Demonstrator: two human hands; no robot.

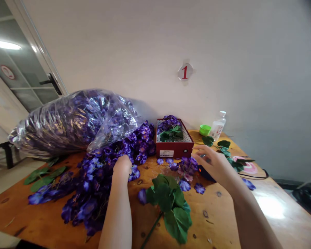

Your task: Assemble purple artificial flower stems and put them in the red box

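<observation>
One pale wall (248, 69) fills the view at 12 o'clock, with a round plaque (185, 72) marked with a red 1; a glass-panelled door (23, 69) stands at 10 o'clock. One wooden table (212, 221) runs across the lower frame, its top knotted and orange-brown. At 10 o'clock, a large clear plastic bag (72, 124) lies on its side, packed with purple flowers, with its open end spilling toward the middle of the table. A heap of artificial purple blossoms (93, 183) covers the table from 9 to 12 o'clock. Just past it at 12 o'clock sits a red box (174, 150), holding more blossoms and green leaves.

My left hand (122, 166) rests in the heap at 12 o'clock, closed and pressed down on it — fingers buried, so I cannot tell whether they grip anything. My right hand (212, 166) hangs at 1 o'clock with fingers apart and curled, nothing visibly held; a few loose blossoms (188, 167) lie just below it, beside a dark blurred object (206, 174).

A green leaf spray (171, 204) lies between my forearms. Near the wall at 1 o'clock stand a plastic bottle (218, 126) and a small green cup (205, 130).
</observation>
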